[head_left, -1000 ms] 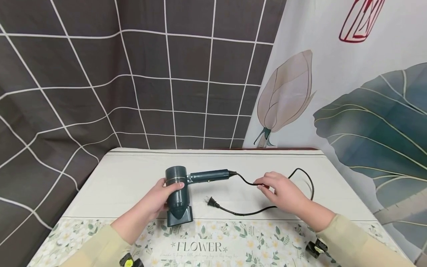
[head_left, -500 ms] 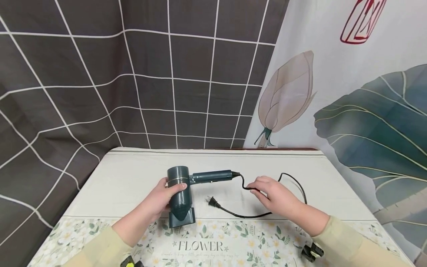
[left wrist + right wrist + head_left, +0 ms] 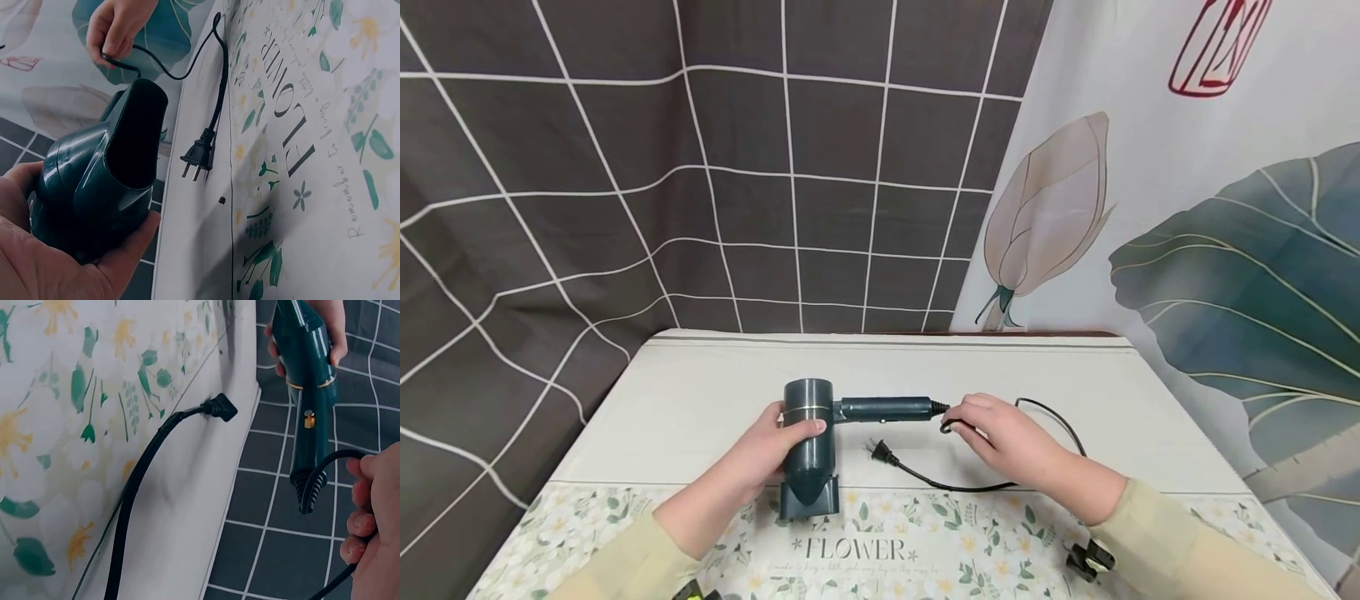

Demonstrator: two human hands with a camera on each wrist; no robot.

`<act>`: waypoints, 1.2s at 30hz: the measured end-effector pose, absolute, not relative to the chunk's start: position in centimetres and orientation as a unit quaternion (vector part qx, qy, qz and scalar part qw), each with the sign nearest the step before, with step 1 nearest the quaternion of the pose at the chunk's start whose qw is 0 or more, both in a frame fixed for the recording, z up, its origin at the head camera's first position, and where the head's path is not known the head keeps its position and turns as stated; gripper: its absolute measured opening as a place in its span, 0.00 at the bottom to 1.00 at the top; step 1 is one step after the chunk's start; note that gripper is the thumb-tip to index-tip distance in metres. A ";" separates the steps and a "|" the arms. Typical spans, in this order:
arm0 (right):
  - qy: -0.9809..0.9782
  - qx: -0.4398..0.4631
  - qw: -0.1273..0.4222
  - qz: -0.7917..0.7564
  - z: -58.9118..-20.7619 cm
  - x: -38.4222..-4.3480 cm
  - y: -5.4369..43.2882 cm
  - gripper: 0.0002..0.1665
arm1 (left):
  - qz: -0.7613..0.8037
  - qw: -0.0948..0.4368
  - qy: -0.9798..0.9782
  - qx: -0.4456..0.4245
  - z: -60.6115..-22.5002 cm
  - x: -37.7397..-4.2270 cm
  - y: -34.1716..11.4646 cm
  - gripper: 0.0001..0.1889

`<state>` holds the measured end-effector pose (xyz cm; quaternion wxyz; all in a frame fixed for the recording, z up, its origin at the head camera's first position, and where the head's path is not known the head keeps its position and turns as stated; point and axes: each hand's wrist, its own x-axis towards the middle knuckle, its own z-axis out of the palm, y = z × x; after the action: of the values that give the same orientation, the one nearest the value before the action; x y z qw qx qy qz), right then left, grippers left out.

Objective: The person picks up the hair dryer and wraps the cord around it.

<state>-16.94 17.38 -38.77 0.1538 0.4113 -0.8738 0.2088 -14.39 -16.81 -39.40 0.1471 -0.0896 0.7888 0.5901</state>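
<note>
Head view: the right hand (image 3: 1000,432) has come in closer to the handle end of the hair dryer (image 3: 809,450), pinching the cord (image 3: 1063,421) in a tight bend there, so slack is probably being gathered; the left hand (image 3: 778,442) grips the dryer's body. Both sit within the edges of the tabletop (image 3: 715,375), with open room to the left and behind. Left wrist view: the nozzle (image 3: 134,134) faces the camera, the plug (image 3: 199,153) apart from it. Right wrist view: the handle (image 3: 309,444) points towards the right hand, cord curving between
</note>
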 end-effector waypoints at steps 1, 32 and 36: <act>-0.873 0.412 0.159 0.208 -38.8 -17.0 17.2 0.09 | 0.588 0.149 0.790 -0.089 -39.4 -14.3 -16.8 0.51; -0.876 0.387 0.089 0.274 -38.5 -17.8 17.9 0.12 | 0.623 0.200 0.756 -0.012 -38.6 -13.0 -16.3 0.39; -0.872 0.382 0.086 0.293 -38.9 -18.1 17.8 0.12 | 0.639 0.205 0.742 -0.009 -38.8 -12.9 -16.0 0.39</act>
<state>-18.10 17.83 -38.87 0.0859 0.3824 -0.8720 0.2934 -12.88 -16.03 -38.76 0.2050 -0.0093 0.7415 0.6388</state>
